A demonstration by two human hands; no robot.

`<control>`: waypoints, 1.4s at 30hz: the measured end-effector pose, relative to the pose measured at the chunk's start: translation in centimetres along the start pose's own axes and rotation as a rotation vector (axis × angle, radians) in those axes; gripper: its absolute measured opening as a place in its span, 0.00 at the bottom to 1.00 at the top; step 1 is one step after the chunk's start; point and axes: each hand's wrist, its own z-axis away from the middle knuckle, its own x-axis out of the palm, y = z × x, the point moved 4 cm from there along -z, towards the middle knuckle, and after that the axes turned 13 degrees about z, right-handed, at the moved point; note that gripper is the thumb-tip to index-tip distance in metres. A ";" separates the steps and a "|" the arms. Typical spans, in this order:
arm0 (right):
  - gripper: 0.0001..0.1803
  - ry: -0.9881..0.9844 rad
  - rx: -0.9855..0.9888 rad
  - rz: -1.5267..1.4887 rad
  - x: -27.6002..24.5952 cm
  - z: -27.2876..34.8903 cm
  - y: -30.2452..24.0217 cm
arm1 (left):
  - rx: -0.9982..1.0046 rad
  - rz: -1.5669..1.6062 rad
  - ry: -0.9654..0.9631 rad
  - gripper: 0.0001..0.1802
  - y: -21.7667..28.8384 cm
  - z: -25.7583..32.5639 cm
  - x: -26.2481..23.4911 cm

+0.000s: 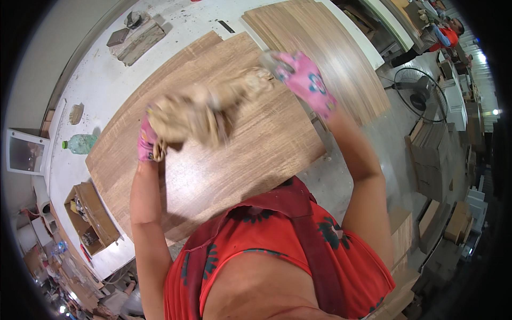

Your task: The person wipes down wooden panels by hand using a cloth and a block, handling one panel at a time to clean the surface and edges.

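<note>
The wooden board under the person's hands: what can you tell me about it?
The wooden board is a large flat sheet with light-brown streaky grain. It lies flat and askew on a white worktable, its near corner hidden by the person's body. The left hand in a pink glove presses a beige rag above it; more boards lie beyond.

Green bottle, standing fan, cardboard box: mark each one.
Green bottle (81,143), head view, on the middle of its body.
Standing fan (424,96), head view, on its round grille.
Cardboard box (101,216), head view, on its open flap.
</note>
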 end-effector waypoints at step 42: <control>0.28 0.793 0.179 -0.146 4.8 24.5 9.4 | 0.608 -1.514 0.317 0.15 4.9 -2.6 -0.2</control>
